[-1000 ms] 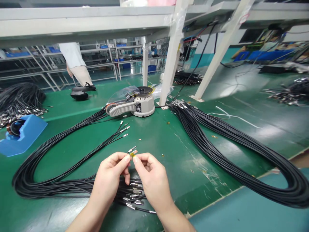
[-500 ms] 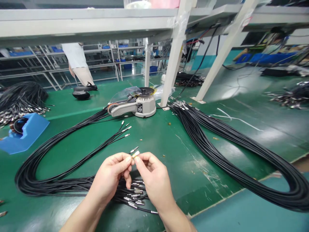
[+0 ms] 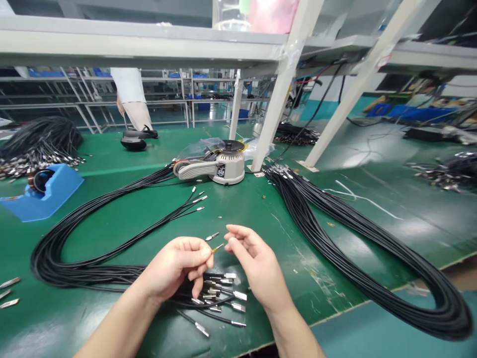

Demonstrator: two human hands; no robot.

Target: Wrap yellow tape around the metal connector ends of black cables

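My left hand (image 3: 181, 263) is closed in a pinch on a thin cable end wrapped in yellow (image 3: 215, 250), whose bare silvery tip points up and right. The cable behind it is hidden by the fingers. Just right of that tip, my right hand (image 3: 253, 256) is raised with thumb and forefinger apart and nothing visible between them. A silver connector (image 3: 212, 237) lies on the green table just beyond the left fingertips. Below and between my hands, several black cables end in silver connectors (image 3: 238, 296), part of the looped bundle (image 3: 100, 276) on the left.
A grey round tape dispenser (image 3: 228, 169) stands ahead. At left is a blue tape holder (image 3: 52, 194) near a heap of cables (image 3: 44, 139). Another looped cable bundle (image 3: 372, 258) fills the right side. White posts (image 3: 278, 94) carry a shelf. A person (image 3: 130, 94) stands beyond the table.
My right hand has parted from the left and moved right, opening its pinch. The yellow-wrapped end stays in my left fingers, its tip now exposed. The view has shifted slightly.
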